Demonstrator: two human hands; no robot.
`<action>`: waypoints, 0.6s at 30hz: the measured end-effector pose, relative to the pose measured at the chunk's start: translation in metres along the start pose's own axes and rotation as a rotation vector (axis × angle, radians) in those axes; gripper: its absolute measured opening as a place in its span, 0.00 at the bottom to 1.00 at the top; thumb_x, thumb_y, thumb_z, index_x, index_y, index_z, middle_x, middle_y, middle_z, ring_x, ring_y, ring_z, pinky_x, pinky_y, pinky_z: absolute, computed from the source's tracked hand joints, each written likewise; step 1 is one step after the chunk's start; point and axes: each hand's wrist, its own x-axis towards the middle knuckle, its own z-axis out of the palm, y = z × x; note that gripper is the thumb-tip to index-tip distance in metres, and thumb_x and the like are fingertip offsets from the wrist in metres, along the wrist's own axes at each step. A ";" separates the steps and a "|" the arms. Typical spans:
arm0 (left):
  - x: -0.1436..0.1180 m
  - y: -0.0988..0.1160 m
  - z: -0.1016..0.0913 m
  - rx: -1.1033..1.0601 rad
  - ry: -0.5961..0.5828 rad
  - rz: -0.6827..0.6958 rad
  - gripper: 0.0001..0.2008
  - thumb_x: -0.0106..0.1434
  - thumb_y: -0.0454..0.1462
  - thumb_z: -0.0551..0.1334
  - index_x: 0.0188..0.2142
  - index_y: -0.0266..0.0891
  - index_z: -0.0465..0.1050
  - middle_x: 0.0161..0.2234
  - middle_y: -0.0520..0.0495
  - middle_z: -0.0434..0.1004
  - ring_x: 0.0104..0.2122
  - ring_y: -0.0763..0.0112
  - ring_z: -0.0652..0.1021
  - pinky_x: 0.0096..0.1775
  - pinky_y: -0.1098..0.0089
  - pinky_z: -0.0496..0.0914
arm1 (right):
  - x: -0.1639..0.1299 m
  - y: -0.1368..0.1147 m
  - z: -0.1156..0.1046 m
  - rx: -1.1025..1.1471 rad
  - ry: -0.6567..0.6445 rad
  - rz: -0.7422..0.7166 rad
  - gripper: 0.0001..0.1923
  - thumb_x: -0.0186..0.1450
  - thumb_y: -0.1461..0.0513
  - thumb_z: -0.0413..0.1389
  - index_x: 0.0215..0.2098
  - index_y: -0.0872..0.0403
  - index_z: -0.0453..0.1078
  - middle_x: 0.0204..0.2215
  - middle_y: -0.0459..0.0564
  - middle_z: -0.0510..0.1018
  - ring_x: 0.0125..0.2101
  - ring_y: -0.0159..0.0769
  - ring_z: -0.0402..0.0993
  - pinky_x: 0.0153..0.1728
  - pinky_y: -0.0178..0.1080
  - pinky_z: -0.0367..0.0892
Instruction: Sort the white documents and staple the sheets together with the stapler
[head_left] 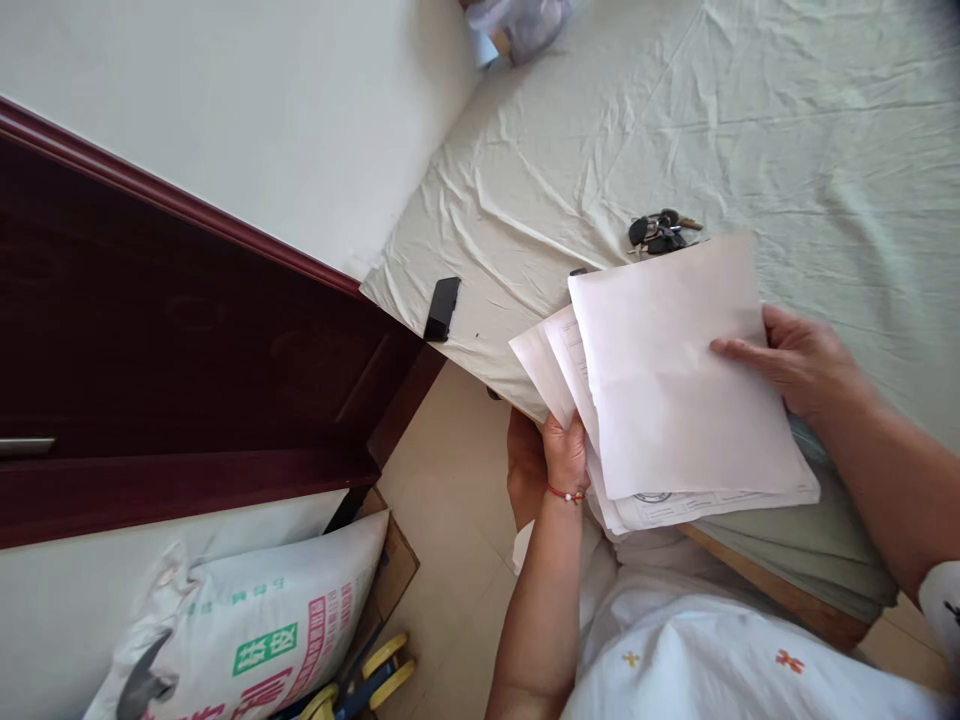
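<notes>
Several loose sheets of paper [675, 390] are fanned out between my two hands above the bed's edge. The top sheet looks blank; those beneath carry printed lines and a round stamp. My left hand [565, 455], a beaded red string at its wrist, is closed on the left edges of the lower sheets, its fingers partly hidden under them. My right hand [806, 360] grips the right edge of the top sheet, thumb on its face and the other fingers behind. Just beyond the papers lies a bunch of keys [664, 232].
A pale green sheet [810, 130] covers the bed. A black phone-like object [442, 308] lies near its left corner. To the left are a dark red door [187, 330], a printed white sack [262, 620] and yellow wheels [386, 665]. A plastic bag [525, 25] sits at the back wall.
</notes>
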 end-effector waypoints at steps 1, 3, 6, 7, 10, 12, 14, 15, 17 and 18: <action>0.000 0.000 0.000 -0.011 0.010 -0.003 0.28 0.53 0.51 0.79 0.48 0.39 0.85 0.51 0.40 0.87 0.57 0.50 0.82 0.62 0.55 0.71 | -0.001 0.000 0.000 0.010 -0.010 0.029 0.25 0.52 0.53 0.76 0.47 0.51 0.82 0.37 0.51 0.87 0.28 0.42 0.83 0.25 0.39 0.80; 0.000 0.000 0.001 -0.051 0.034 -0.014 0.29 0.55 0.54 0.77 0.49 0.39 0.84 0.50 0.40 0.87 0.57 0.51 0.82 0.63 0.55 0.71 | -0.003 0.003 -0.001 0.004 0.000 0.043 0.21 0.54 0.53 0.75 0.43 0.52 0.83 0.35 0.49 0.86 0.27 0.39 0.82 0.25 0.37 0.80; 0.000 -0.001 0.003 -0.105 0.034 -0.038 0.29 0.56 0.55 0.76 0.49 0.38 0.83 0.50 0.39 0.87 0.57 0.50 0.82 0.63 0.54 0.72 | -0.003 0.007 -0.002 -0.080 0.038 -0.030 0.18 0.58 0.52 0.72 0.43 0.51 0.83 0.32 0.47 0.85 0.24 0.36 0.79 0.21 0.34 0.77; 0.000 -0.001 0.003 -0.110 0.034 -0.033 0.29 0.56 0.55 0.76 0.49 0.38 0.84 0.51 0.39 0.87 0.58 0.50 0.81 0.63 0.55 0.71 | -0.003 0.008 -0.002 -0.100 0.055 -0.053 0.17 0.58 0.53 0.72 0.42 0.52 0.83 0.31 0.46 0.85 0.23 0.35 0.78 0.20 0.33 0.75; 0.000 -0.001 0.005 -0.118 0.058 -0.005 0.28 0.57 0.53 0.76 0.49 0.37 0.84 0.52 0.39 0.86 0.61 0.50 0.79 0.65 0.57 0.69 | -0.003 0.006 0.000 -0.067 0.135 -0.082 0.13 0.57 0.56 0.71 0.38 0.53 0.83 0.30 0.46 0.84 0.22 0.32 0.76 0.18 0.30 0.72; 0.000 0.000 0.005 -0.125 0.059 -0.012 0.28 0.57 0.53 0.76 0.49 0.37 0.84 0.53 0.38 0.86 0.61 0.50 0.79 0.65 0.56 0.69 | -0.004 0.002 0.003 -0.007 0.196 -0.085 0.12 0.54 0.58 0.71 0.35 0.54 0.82 0.30 0.46 0.84 0.22 0.30 0.75 0.18 0.29 0.71; 0.000 0.000 0.005 -0.129 0.045 -0.032 0.28 0.56 0.54 0.77 0.49 0.37 0.84 0.52 0.37 0.86 0.61 0.48 0.79 0.65 0.54 0.70 | -0.005 -0.004 0.007 0.039 0.261 -0.083 0.11 0.53 0.59 0.72 0.32 0.55 0.82 0.28 0.46 0.83 0.21 0.29 0.74 0.17 0.29 0.69; 0.000 -0.001 0.004 -0.129 0.039 -0.038 0.28 0.56 0.54 0.76 0.49 0.37 0.84 0.53 0.37 0.86 0.61 0.47 0.79 0.65 0.54 0.70 | -0.005 -0.007 0.008 0.070 0.291 -0.080 0.10 0.52 0.59 0.72 0.30 0.55 0.81 0.27 0.46 0.83 0.20 0.29 0.73 0.16 0.28 0.68; 0.000 -0.002 0.003 -0.129 0.029 -0.043 0.28 0.57 0.54 0.76 0.48 0.38 0.84 0.53 0.38 0.85 0.62 0.47 0.78 0.66 0.53 0.69 | -0.006 -0.012 0.009 0.156 0.339 -0.059 0.09 0.51 0.62 0.72 0.30 0.55 0.82 0.27 0.46 0.83 0.20 0.29 0.73 0.17 0.29 0.69; 0.000 -0.002 0.003 -0.125 0.029 -0.050 0.27 0.57 0.54 0.76 0.48 0.38 0.84 0.53 0.39 0.85 0.62 0.47 0.78 0.66 0.53 0.69 | -0.005 -0.014 0.008 0.211 0.353 -0.050 0.10 0.50 0.63 0.72 0.31 0.55 0.82 0.28 0.47 0.83 0.21 0.29 0.74 0.19 0.30 0.71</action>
